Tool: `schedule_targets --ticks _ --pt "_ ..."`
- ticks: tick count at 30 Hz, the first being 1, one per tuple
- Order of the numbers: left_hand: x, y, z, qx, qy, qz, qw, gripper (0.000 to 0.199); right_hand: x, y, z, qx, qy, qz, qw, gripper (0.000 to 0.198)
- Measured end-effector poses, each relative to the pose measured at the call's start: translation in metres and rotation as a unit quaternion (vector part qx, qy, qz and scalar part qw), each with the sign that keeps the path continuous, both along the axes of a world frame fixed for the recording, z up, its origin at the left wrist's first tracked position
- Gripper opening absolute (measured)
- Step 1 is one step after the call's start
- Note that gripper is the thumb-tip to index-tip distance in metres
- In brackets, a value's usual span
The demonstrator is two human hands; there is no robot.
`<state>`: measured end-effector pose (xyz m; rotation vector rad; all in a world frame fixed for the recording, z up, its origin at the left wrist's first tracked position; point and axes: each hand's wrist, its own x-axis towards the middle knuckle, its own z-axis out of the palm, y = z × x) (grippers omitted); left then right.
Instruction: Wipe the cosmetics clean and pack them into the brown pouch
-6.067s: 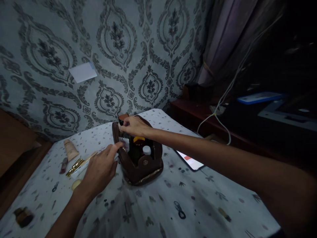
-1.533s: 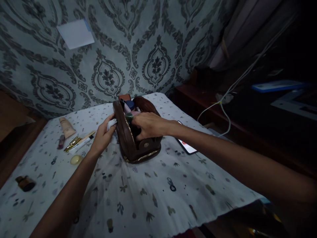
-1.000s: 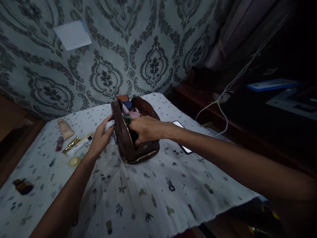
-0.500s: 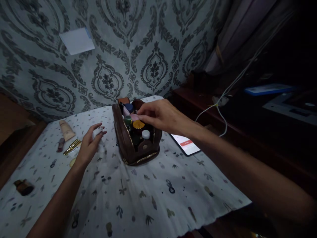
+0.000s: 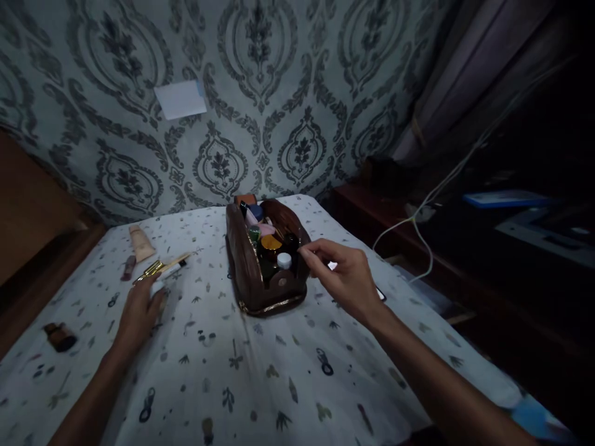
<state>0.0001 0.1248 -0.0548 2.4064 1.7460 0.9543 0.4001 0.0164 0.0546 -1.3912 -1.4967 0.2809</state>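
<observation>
A brown toiletry bag (image 5: 244,260) stands unzipped on the patterned cloth. Inside it I see a white-capped bottle (image 5: 284,261), a jar with an amber-yellow lid (image 5: 271,243), a green-topped bottle (image 5: 254,233), a pink item (image 5: 266,229) and a blue lid (image 5: 256,212). My right hand (image 5: 344,275) is pinched closed at the bag's right rim, thumb and forefinger on its edge. On the left, my left hand (image 5: 138,310) rests low over the cloth, its fingers curled around a small whitish item (image 5: 158,287), partly hidden. Gold tubes (image 5: 149,271) and a white pen-like stick (image 5: 170,271) lie just beyond its fingertips.
A beige squeeze tube (image 5: 141,243) and a small mauve tube (image 5: 129,267) lie farther left. Nearer is a brown glass bottle (image 5: 60,337) on its side. A phone (image 5: 381,294) is mostly hidden behind my right hand. White cables (image 5: 418,229) hang at right.
My right hand has come out of the bag's middle to its right rim. The left hand has moved left and down to the small items with the whitish thing. The view has shifted.
</observation>
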Motion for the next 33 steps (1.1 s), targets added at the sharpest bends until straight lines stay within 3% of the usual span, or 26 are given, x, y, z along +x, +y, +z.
schedule_targets --ticks 4,9,16,19,21,24,26,29,33 --pt "0.0 -0.001 -0.01 -0.03 -0.031 0.005 0.999 0.047 -0.02 -0.01 -0.003 0.04 -0.012 0.022 0.999 0.022" --pt "0.009 -0.01 -0.008 -0.021 -0.004 -0.016 1.0 0.04 -0.068 -0.018 -0.024 0.048 -0.037 0.155 0.986 0.021" --pt "0.015 -0.024 -0.002 -0.046 -0.004 0.025 0.999 0.029 -0.139 0.004 -0.064 -0.141 0.007 0.3 0.944 0.025" --pt "0.011 -0.025 0.0 -0.048 -0.037 0.015 0.998 0.026 -0.166 0.021 -0.076 -0.241 0.151 0.325 0.902 0.02" --pt "0.009 -0.025 0.001 -0.045 -0.064 0.007 0.997 0.022 -0.183 0.031 -0.084 -0.293 0.282 0.319 0.856 0.027" --pt "0.01 -0.027 0.004 -0.049 -0.114 -0.003 0.992 0.02 -0.206 0.04 -0.097 -0.332 0.435 0.291 0.785 0.044" --pt "0.016 -0.03 0.007 -0.067 -0.175 -0.018 0.982 0.024 -0.22 0.044 -0.107 -0.331 0.493 0.286 0.752 0.052" --pt "0.028 -0.036 0.011 -0.094 -0.265 -0.059 0.958 0.024 -0.233 0.046 -0.119 -0.3 0.546 0.295 0.724 0.053" --pt "0.037 -0.043 0.015 -0.088 -0.272 -0.086 0.954 0.03 -0.238 0.047 -0.125 -0.274 0.578 0.29 0.712 0.048"
